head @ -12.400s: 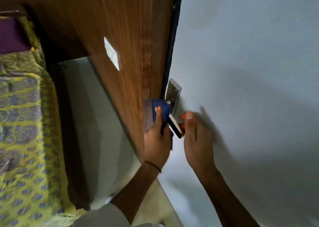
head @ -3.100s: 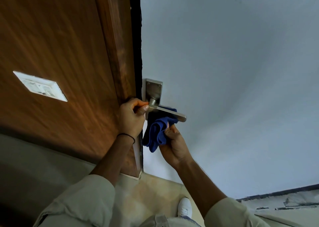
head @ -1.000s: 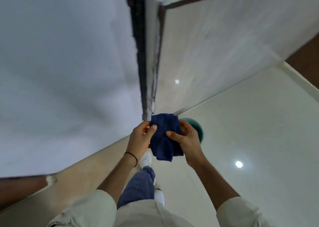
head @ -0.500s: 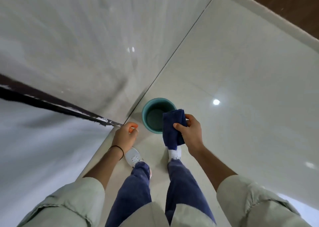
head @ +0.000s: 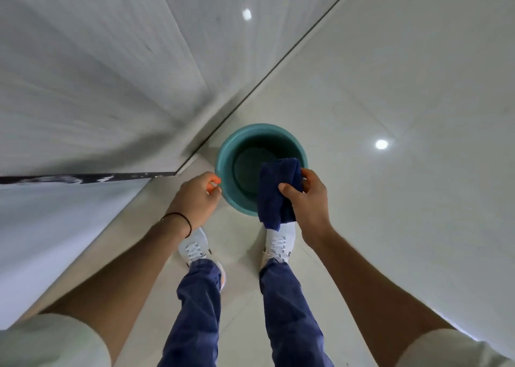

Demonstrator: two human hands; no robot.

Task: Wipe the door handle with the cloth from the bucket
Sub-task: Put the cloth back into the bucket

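One cloth (head: 278,191), one bucket (head: 227,154), two hands.

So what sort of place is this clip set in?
Probably indoors in a home or similar building: glossy tiled floor reflecting ceiling lights, a pale wall, and a teal bucket beside it.

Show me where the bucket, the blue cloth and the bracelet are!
teal bucket (head: 223,154), head view, left rim.
blue cloth (head: 271,199), head view, hanging middle fold.
black bracelet (head: 182,216), head view, band on left wrist.
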